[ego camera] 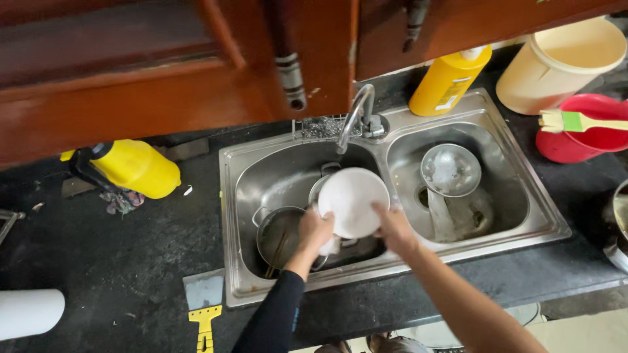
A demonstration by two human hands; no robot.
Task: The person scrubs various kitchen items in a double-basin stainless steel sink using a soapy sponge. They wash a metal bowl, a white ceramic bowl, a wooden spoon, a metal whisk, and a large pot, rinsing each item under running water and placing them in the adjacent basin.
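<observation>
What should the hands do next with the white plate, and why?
Probably lift the white plate up under the faucet to rinse it. Both hands hold it low over the left basin, the left hand pressing a white cloth to it, and no water seems to be running.

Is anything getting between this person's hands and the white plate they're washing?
Nothing visible. The left hand presses a pale cloth against the white plate, the right hand grips its rim, over the left sink basin.
</observation>
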